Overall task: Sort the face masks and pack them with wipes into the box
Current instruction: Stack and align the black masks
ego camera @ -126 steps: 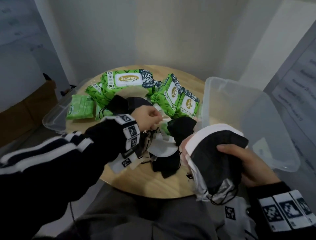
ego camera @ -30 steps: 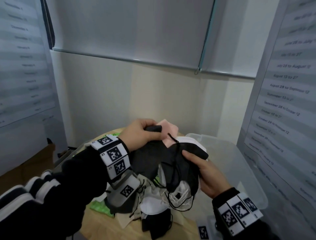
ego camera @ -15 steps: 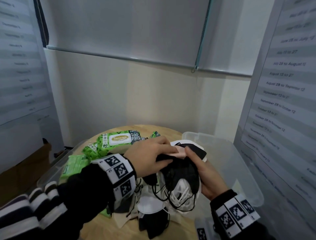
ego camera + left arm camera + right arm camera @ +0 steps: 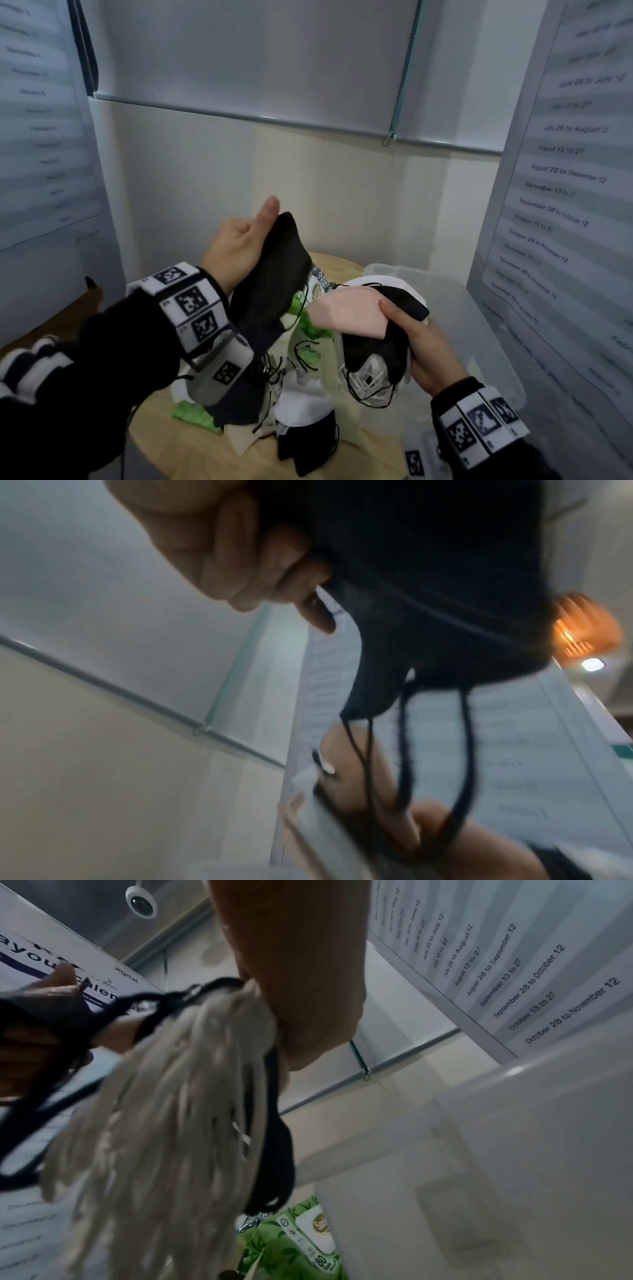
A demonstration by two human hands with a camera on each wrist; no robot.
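Both hands are clamped on masks: from the head view, the left hand lifts one black mask clear, apparently for sorting, while the right hand grips the gathered stack, pink mask on top, beside the clear box above the tabletop; left wrist view shows ear loops dangling; right wrist view shows wipes below

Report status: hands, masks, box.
Left hand holds a black mask. Right hand grips the mask stack. Box clear of both.
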